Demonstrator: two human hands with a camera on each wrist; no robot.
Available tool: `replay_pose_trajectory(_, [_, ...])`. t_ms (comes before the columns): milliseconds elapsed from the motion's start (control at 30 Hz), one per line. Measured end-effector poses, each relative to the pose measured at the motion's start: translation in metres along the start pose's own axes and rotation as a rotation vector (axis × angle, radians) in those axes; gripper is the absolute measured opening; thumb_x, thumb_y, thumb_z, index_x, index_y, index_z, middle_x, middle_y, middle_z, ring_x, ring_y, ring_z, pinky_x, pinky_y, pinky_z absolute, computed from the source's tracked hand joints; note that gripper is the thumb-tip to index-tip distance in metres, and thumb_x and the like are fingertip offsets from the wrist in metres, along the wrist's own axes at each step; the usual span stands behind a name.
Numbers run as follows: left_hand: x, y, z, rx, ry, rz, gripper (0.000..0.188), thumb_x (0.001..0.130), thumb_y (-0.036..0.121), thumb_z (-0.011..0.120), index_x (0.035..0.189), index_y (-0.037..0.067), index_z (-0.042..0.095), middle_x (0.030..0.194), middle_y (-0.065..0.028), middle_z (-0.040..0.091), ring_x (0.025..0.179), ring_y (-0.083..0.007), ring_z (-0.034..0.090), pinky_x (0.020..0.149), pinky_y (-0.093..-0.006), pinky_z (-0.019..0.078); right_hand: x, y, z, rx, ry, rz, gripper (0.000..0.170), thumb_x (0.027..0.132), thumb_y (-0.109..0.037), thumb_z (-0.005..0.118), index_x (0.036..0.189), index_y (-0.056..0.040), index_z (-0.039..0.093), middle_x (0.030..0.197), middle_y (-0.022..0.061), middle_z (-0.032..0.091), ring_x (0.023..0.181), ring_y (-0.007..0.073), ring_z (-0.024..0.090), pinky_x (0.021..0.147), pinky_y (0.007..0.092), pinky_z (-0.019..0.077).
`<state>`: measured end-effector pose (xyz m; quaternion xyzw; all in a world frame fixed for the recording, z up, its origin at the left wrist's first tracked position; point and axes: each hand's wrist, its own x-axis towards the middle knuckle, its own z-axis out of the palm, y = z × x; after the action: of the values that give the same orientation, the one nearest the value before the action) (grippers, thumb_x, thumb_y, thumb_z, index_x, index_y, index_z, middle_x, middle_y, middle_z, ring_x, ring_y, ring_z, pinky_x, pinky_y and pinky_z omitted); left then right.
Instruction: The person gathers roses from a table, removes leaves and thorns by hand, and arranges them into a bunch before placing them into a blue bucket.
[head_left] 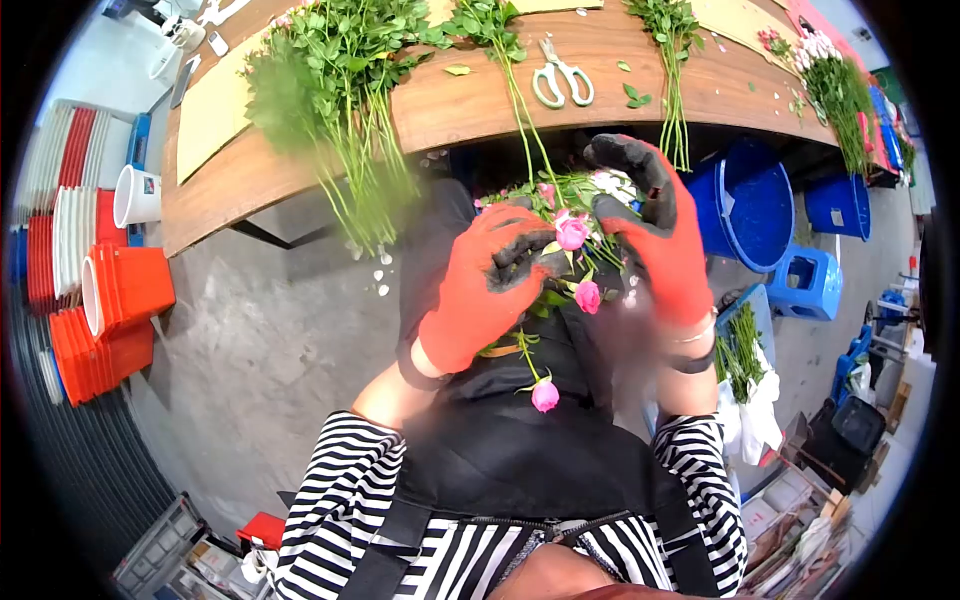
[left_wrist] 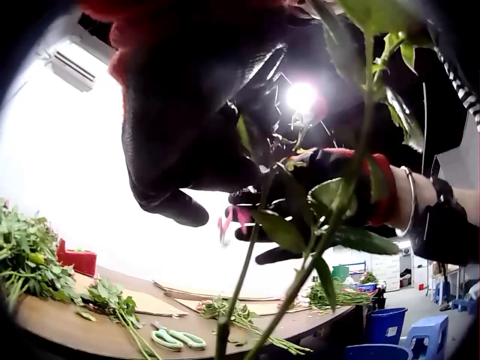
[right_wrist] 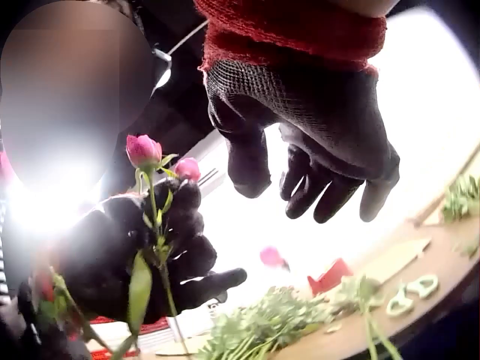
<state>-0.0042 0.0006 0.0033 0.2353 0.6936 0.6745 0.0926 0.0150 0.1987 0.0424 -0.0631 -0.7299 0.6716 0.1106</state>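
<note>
Both hands wear red gloves with black palms. My left hand (head_left: pixel 478 280) pinches a pink rose (head_left: pixel 572 231) near its bloom, fingers and thumb curled. In the right wrist view another pink rose (right_wrist: pixel 142 151) on a leafy stem stands in front of that hand. To the right, my right hand (head_left: pixel 662 220) is held apart from the bloom, its fingers loosely bent around nothing. A loose pink petal (right_wrist: pixel 273 258) shows in the air below it. More roses lie over the lap, one bloom (head_left: pixel 545 395) pointing toward the body.
Ahead is a wooden table (head_left: pixel 440 105) with bundles of leafy stems (head_left: pixel 350 60) and green-handled scissors (head_left: pixel 562 82). Blue buckets (head_left: pixel 752 215) and a blue stool (head_left: pixel 805 283) stand at the right. Orange bins (head_left: pixel 130 290) are stacked at the left. Petals (head_left: pixel 380 282) lie on the floor.
</note>
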Motion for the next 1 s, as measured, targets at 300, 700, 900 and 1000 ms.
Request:
replay_pose_trajectory(300, [0.002,0.015,0.0,0.48,-0.11,0.231,0.034,0.064,0.005,0.074,0.098,0.01,0.069,0.099,-0.0057,0.064,0.103,-0.0312,0.053,0.097,-0.0454,0.0391,0.003,-0.057,-0.012,-0.986,-0.567,-0.462,0.039,0.064,-0.016,0.079,0.099,-0.0117,0.063,0.104,0.0071,0.062,0.102,0.0297,0.057,0.1,0.0432,0.0378])
replay_pose_trajectory(700, [0.005,-0.002,-0.005,0.359,-0.122,0.309,0.031,0.063,0.004,0.075,0.093,0.009,0.067,0.093,-0.0047,0.064,0.096,-0.0302,0.057,0.095,-0.046,0.0416,0.015,0.001,-0.034,-0.355,-0.699,0.258,0.051,0.085,-0.019,0.061,0.132,-0.0007,0.052,0.125,0.017,0.058,0.115,0.0288,0.056,0.098,0.0365,0.0426])
replay_pose_trajectory(900, [0.004,-0.011,-0.007,0.116,-0.107,0.214,0.033,0.064,0.0,0.069,0.097,0.005,0.067,0.092,-0.0084,0.064,0.095,-0.028,0.06,0.089,-0.0387,0.0472,0.011,0.001,-0.029,-0.006,-0.615,0.346,0.04,0.086,-0.019,0.06,0.122,-0.0003,0.059,0.11,0.0099,0.063,0.101,0.0209,0.059,0.092,0.0321,0.0443])
replay_pose_trajectory(1000, [0.002,-0.009,-0.006,-0.276,-0.069,0.019,0.026,0.072,0.002,0.063,0.098,-0.001,0.066,0.094,-0.0088,0.065,0.092,-0.0219,0.061,0.088,-0.0349,0.047,0.018,0.001,-0.02,0.132,-0.597,0.414,0.031,0.085,-0.017,0.06,0.11,0.0007,0.062,0.099,0.0055,0.064,0.095,0.0145,0.058,0.086,0.03,0.0455])
